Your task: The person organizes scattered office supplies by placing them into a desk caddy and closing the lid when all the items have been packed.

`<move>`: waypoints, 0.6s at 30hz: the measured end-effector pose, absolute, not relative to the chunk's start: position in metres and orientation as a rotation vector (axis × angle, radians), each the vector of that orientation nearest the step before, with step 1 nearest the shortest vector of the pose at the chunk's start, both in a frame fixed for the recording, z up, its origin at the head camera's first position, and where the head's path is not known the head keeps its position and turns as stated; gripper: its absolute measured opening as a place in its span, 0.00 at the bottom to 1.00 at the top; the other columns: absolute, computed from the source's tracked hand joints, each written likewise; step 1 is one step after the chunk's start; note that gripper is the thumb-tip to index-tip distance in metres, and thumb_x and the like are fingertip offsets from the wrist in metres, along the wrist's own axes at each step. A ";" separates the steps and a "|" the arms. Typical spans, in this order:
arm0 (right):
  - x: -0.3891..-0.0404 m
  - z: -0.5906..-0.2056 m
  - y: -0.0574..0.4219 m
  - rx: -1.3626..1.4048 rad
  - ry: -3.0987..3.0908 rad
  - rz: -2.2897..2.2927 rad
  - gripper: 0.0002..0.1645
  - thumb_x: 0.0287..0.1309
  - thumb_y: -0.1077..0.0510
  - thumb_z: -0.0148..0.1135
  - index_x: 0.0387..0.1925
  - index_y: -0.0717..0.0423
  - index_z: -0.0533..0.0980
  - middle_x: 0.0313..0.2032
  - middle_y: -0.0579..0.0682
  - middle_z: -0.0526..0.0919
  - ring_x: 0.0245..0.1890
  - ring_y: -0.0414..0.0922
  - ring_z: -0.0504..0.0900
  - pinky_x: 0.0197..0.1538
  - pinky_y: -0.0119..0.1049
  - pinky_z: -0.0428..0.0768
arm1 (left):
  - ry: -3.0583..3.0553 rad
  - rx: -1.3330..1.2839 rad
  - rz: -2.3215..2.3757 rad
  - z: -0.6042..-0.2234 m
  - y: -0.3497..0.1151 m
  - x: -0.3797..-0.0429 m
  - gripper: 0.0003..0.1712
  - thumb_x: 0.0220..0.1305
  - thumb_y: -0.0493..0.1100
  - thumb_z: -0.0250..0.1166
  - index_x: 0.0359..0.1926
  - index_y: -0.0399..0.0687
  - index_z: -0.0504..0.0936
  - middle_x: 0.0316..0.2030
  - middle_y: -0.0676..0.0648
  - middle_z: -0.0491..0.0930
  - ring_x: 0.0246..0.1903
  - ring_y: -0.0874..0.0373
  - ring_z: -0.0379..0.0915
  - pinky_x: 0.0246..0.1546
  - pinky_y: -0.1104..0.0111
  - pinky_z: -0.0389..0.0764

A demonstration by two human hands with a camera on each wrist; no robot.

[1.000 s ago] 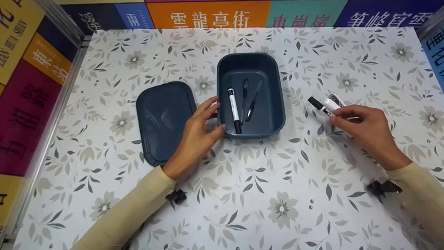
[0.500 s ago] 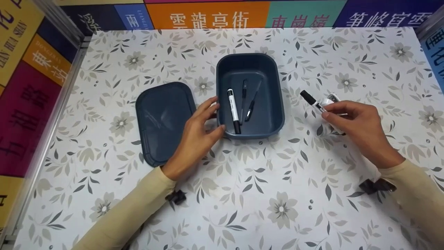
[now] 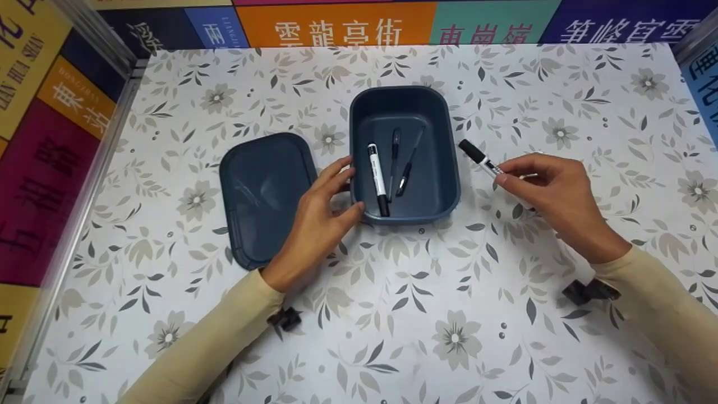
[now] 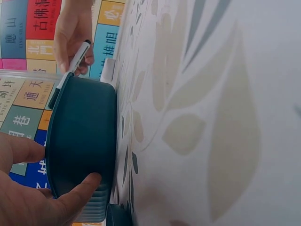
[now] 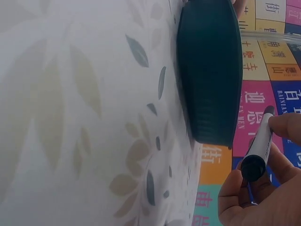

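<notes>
In the head view, my right hand (image 3: pixel 552 191) pinches a white marker (image 3: pixel 482 160) with a black cap between thumb and fingers. The cap points at the right wall of a dark blue box (image 3: pixel 455 185), a little apart from it. Inside the box lie another white marker (image 3: pixel 377 177) and two slim dark pens (image 3: pixel 395 163). My left hand (image 3: pixel 322 216) rests against the box's left side, its thumb at the near left corner. In the left wrist view, the left thumb (image 4: pixel 87 183) touches the outer wall.
A matching dark blue lid (image 3: pixel 269 196) lies left of the box, partly beneath the left forearm. In the left wrist view a white object (image 4: pixel 108 70) stands on the table beyond the box. The flower-patterned tabletop (image 3: pixel 392 314) is bordered by colourful panels (image 3: pixel 336 25).
My right hand has carried the marker leftward toward the box. The white object seen behind that hand earlier is now hidden in the head view. Left hand and box stay nearly still.
</notes>
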State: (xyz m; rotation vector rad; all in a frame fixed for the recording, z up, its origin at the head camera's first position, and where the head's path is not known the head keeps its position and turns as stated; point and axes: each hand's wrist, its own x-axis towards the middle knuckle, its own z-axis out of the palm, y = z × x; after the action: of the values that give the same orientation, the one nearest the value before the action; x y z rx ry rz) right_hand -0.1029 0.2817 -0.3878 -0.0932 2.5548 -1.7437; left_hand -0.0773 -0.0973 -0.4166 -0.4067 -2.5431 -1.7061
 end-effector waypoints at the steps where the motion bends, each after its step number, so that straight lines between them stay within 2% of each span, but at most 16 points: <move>1: -0.103 -0.387 0.279 -0.101 2.549 -1.746 0.16 0.69 0.59 0.77 0.53 0.64 0.89 0.42 0.46 0.92 0.35 0.38 0.89 0.30 0.28 0.83 | -2.543 -0.406 -1.708 -0.417 -0.097 -0.077 0.34 0.68 0.31 0.70 0.74 0.26 0.76 0.80 0.43 0.69 0.63 0.47 0.83 0.65 0.54 0.83; 5: -0.105 -0.383 0.267 -0.136 2.541 -1.740 0.15 0.68 0.58 0.78 0.52 0.61 0.90 0.41 0.47 0.92 0.31 0.38 0.87 0.24 0.29 0.80 | -2.550 -0.394 -1.720 -0.416 -0.097 -0.077 0.34 0.69 0.31 0.70 0.74 0.26 0.75 0.81 0.44 0.69 0.64 0.49 0.82 0.67 0.54 0.82; 11: -0.109 -0.378 0.249 -0.203 2.593 -1.697 0.12 0.67 0.57 0.78 0.49 0.58 0.92 0.39 0.46 0.93 0.29 0.37 0.85 0.30 0.27 0.76 | -2.549 -0.382 -1.727 -0.417 -0.097 -0.076 0.34 0.69 0.31 0.70 0.74 0.27 0.75 0.81 0.45 0.69 0.64 0.50 0.81 0.67 0.54 0.81; 18: -0.117 -0.378 0.232 -0.261 2.608 -1.699 0.10 0.67 0.58 0.78 0.47 0.57 0.92 0.39 0.46 0.93 0.31 0.41 0.86 0.33 0.27 0.79 | -2.544 -0.379 -1.731 -0.417 -0.096 -0.076 0.34 0.69 0.31 0.70 0.75 0.28 0.75 0.81 0.44 0.68 0.65 0.50 0.81 0.67 0.54 0.81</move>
State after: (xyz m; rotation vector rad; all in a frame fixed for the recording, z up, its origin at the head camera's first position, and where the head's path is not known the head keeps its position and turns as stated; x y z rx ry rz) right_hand -0.1167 0.2320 -0.3781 -0.2607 2.6084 -1.6988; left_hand -0.0760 -0.0959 -0.4171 -0.3793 -2.5438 -1.7308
